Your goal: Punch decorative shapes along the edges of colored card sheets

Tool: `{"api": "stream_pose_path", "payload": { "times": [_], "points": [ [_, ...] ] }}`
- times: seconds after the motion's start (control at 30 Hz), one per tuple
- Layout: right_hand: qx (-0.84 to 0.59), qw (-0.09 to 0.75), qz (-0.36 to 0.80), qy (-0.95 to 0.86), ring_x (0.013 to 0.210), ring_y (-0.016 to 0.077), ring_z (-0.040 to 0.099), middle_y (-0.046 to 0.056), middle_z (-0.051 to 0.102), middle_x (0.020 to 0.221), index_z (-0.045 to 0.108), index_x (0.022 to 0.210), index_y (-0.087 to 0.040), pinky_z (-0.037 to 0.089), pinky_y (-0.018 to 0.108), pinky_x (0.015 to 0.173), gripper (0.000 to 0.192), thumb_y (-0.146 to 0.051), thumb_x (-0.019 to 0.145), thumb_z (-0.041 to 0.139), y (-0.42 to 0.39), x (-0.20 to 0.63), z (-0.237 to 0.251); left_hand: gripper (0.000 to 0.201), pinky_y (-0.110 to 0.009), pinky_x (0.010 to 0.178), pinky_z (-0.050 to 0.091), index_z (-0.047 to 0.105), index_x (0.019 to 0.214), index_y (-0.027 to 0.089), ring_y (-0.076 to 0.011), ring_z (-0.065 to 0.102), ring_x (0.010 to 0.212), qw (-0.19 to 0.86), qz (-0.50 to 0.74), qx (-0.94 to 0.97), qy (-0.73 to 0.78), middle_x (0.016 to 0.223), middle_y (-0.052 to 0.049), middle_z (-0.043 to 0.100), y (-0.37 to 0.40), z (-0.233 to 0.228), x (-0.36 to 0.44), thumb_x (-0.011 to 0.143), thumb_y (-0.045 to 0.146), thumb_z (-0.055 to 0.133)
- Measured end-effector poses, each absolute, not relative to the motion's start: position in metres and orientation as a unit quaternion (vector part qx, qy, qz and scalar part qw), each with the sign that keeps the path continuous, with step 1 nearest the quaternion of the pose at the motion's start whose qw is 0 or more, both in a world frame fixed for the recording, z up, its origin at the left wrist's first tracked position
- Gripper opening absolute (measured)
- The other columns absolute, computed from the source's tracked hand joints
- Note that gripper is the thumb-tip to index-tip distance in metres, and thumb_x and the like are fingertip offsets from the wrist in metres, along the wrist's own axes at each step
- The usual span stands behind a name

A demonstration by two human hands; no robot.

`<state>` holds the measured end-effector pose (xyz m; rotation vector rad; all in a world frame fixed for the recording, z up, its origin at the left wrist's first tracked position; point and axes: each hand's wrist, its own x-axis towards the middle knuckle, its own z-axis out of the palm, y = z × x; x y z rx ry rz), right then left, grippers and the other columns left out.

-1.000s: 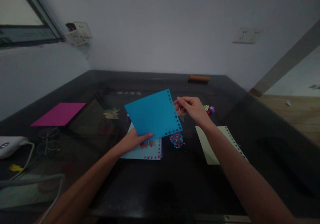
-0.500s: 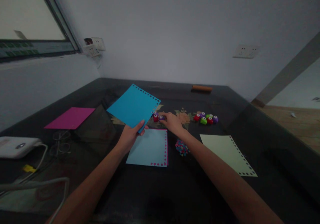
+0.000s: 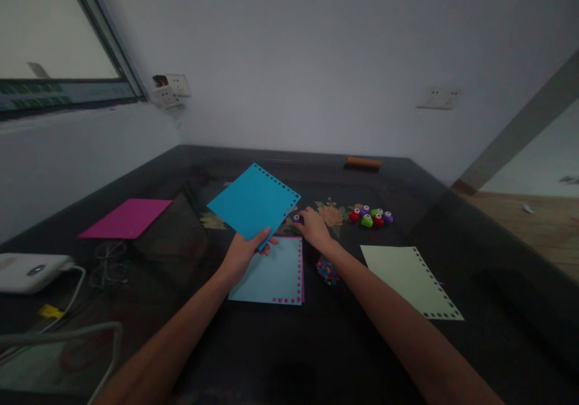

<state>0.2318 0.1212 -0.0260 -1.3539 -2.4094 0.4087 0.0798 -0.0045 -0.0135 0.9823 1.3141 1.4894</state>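
My left hand [image 3: 246, 253] grips the lower corner of a bright blue paper sheet [image 3: 253, 203] between thumb and fingers. Shaped holes run along two of its edges, and it is tilted above the table. My right hand [image 3: 314, 229] has its fingers closed on a small purple craft punch [image 3: 298, 218], just right of the blue sheet. Below the hands lies a pale blue sheet [image 3: 266, 278] with punched edges, on top of a pink one that peeks out at its border. Beside my right forearm sits a pile of colourful paper cutouts [image 3: 326, 271], partly covered.
Several red, purple and green punches [image 3: 371, 216] stand together at the right. A pale green punched sheet [image 3: 409, 278] lies right of my forearm, a pink sheet [image 3: 126, 218] far left. A white device [image 3: 34, 272] with cables is at left; a brown roll [image 3: 363, 162] lies at the back.
The blue sheet and my left hand have shifted right and slightly down, covering the red punch seen before. My right hand has moved slightly right with the purple punch.
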Motion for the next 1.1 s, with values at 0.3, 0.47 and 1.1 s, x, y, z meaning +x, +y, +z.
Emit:
{"api": "stream_pose_path", "payload": {
  "times": [0.3, 0.47, 1.1],
  "points": [
    [-0.450, 0.229, 0.232, -0.832, 0.092, 0.0232, 0.061, 0.011, 0.067, 0.096, 0.064, 0.101, -0.014, 0.043, 0.034, 0.079, 0.023, -0.025, 0.081, 0.060, 0.102, 0.267, -0.016, 0.029, -0.023, 0.044, 0.034, 0.060, 0.078, 0.015, -0.0099, 0.046, 0.042, 0.440, 0.584, 0.413, 0.543, 0.062, -0.002, 0.068, -0.005, -0.013, 0.084, 0.070, 0.041, 0.069],
    [-0.434, 0.265, 0.297, -0.808, 0.090, 0.0192, 0.063, 0.009, 0.067, 0.099, 0.062, 0.102, -0.015, 0.047, 0.031, 0.080, 0.025, -0.023, 0.079, 0.061, 0.076, 0.305, -0.008, 0.028, -0.023, 0.043, 0.033, 0.061, 0.068, 0.014, -0.0091, 0.044, 0.042, 0.430, 0.581, 0.433, 0.538, 0.062, -0.004, 0.067, -0.010, -0.012, 0.093, 0.070, 0.040, 0.069],
    [-0.391, 0.369, 0.703, -0.466, 0.070, 0.0131, 0.060, 0.001, 0.066, 0.088, 0.058, 0.097, -0.021, 0.047, 0.024, 0.059, 0.041, -0.023, 0.062, 0.079, 0.025, 0.353, -0.013, 0.042, -0.022, 0.041, 0.032, 0.066, 0.061, 0.015, -0.0105, 0.042, 0.036, 0.496, 0.419, 0.442, 0.619, 0.039, 0.002, 0.052, -0.030, -0.012, 0.177, 0.073, 0.055, 0.055]
  ]
}}
